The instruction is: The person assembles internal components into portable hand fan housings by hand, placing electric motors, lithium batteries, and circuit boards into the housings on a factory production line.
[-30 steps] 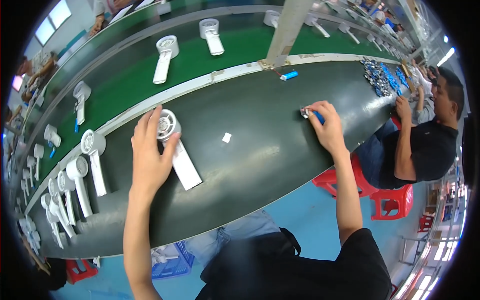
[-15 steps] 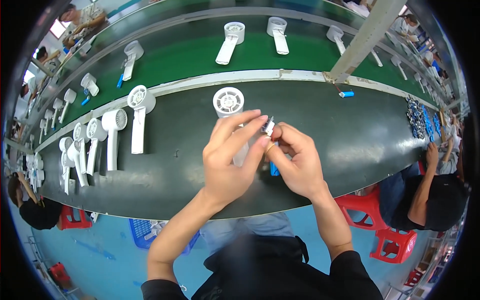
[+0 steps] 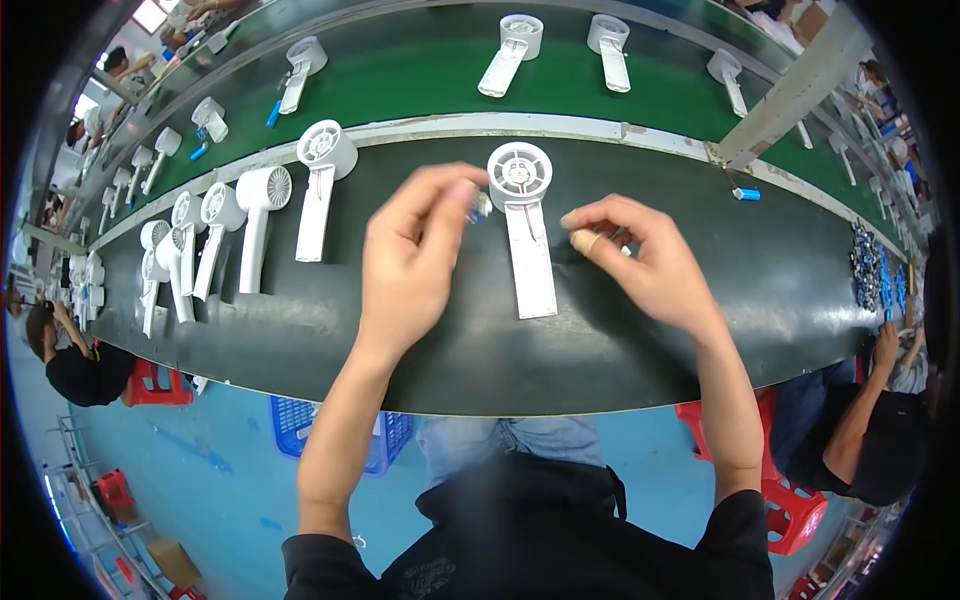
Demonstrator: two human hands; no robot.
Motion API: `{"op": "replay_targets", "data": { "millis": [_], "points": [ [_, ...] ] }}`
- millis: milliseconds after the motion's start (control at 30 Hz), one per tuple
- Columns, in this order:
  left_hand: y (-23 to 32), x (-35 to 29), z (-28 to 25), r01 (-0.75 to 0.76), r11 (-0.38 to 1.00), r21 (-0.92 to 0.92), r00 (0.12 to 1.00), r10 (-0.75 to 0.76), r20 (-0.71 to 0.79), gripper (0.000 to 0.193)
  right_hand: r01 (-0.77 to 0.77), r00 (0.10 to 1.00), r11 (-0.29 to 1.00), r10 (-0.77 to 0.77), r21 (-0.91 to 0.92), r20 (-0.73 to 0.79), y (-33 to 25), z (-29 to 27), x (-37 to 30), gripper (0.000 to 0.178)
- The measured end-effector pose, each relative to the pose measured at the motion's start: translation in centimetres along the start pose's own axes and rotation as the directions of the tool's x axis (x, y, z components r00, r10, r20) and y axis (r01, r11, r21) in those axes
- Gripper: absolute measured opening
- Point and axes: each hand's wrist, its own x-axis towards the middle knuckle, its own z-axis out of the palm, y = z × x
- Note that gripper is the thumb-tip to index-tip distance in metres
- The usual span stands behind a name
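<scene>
Fans (image 3: pixel 252 245) rest aside on counter (image 3: pixel 460 355); left hand (image 3: pixel 410 250) pinches small part (image 3: pixel 481 208), lightly perhaps because it is tiny; single white fan (image 3: pixel 531 260) lies between, probably for easy reach; right hand (image 3: pixel 652 262) half curls, holding what, I cannot tell.

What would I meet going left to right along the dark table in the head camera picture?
Bunched white fans, another white fan, the left hand holding a small part, the white fan between both hands, the right hand, a blue cylinder, a heap of small blue and dark parts.

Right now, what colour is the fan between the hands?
The fan is white, clearest in the head view.
</scene>
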Motion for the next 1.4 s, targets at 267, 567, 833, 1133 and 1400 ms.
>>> {"op": "replay_targets", "data": {
  "millis": [267, 567, 833, 1133, 1400],
  "points": [
    [-2.3, -0.7, 2.5, -0.372, 0.767, 0.523, 0.928, 0.311, 0.205, 0.013, 0.045, 0.998, 0.997, -0.047, 0.069, 0.030, -0.1, 2.6, 1.1, 0.020],
    [-2.7, 0.0, 1.1, 0.138, 0.980, 0.145, 0.986, -0.150, 0.077, 0.013, 0.218, 0.969, 0.975, -0.222, -0.041, -0.107, 0.3, 4.0, 2.3, 0.017],
    [-4.0, 0.0, 1.1, 0.068, 0.987, 0.148, 0.996, -0.075, 0.049, 0.014, 0.257, 0.938, 0.965, -0.260, -0.042, -0.228, 1.2, 6.4, 2.6, 0.013],
    [-4.1, -1.1, 1.1, -0.257, 0.854, 0.453, 0.963, 0.265, 0.046, 0.030, 0.152, 0.968, 0.960, -0.097, 0.236, -0.230, 1.5, 6.8, 2.4, 0.005],
    [-4.3, -0.7, 1.5, -0.351, 0.831, 0.432, 0.928, 0.371, 0.039, 0.024, 0.191, 0.966, 0.976, -0.168, 0.102, -0.196, 1.3, 6.5, 2.4, 0.008]
  ]
}}
